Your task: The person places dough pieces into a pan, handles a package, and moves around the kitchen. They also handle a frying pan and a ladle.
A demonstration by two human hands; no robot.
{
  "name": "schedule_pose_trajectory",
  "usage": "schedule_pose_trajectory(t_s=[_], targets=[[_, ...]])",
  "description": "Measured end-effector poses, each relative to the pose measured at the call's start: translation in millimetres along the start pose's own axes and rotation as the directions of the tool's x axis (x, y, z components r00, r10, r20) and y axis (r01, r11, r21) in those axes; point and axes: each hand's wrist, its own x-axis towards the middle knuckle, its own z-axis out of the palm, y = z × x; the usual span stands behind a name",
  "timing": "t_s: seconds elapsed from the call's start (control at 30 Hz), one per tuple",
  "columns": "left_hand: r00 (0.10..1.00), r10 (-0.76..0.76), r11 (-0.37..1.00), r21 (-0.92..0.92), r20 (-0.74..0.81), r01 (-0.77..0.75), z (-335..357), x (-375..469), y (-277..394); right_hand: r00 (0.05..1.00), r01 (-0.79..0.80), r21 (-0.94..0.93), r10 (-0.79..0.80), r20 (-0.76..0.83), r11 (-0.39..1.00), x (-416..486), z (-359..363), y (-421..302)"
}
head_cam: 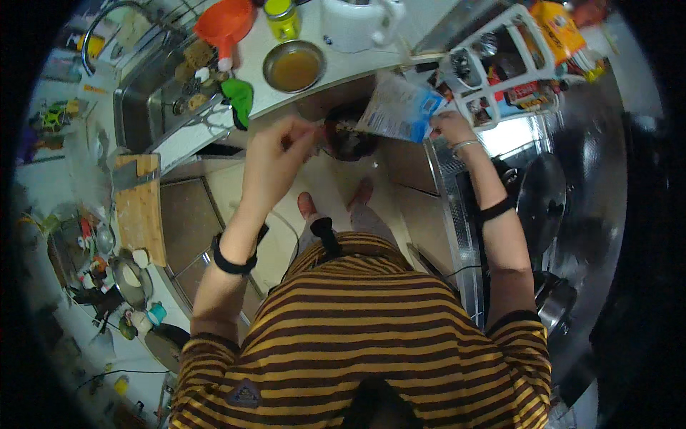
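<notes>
My right hand [453, 128], at the right, grips a white and blue plastic packet [404, 110] that bears writing. Raised at centre left is my left hand [281, 153], its thumb and fingertips drawn together; blur leaves unclear whether anything tiny is between them. Between the hands and lower down, a dark round bin or bowl [348, 134] holds dark and pale bits, partly covered by the packet. A metal dish of brown liquid [294, 66] rests on the counter beyond my left hand, near a yellow-lidded jar [282, 20] and a white electric kettle [360, 27].
At the upper left, a steel sink [142, 120] has an orange colander [225, 24] and a green cloth or mitt [238, 101] by its edge. A cleaver [126, 176] lies on a wooden cutting board [139, 214]. A white plastic basket [490, 88] and a dark pan lid [542, 201] are at right.
</notes>
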Motion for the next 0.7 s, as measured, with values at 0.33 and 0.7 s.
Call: schedule_pose_trajectory(t_s=[0.33,0.7], targets=[[0.827,-0.544,0.832,-0.221,-0.139,0.51,-39,-138,-170,0.933,-0.331,-0.612,0.344,-0.101,0.718,121,182,53],[0.648,-0.749,0.642,-0.397,-0.141,0.656,-11,-168,-214,0.841,-0.452,-0.451,0.537,0.073,0.769,211,270,126]])
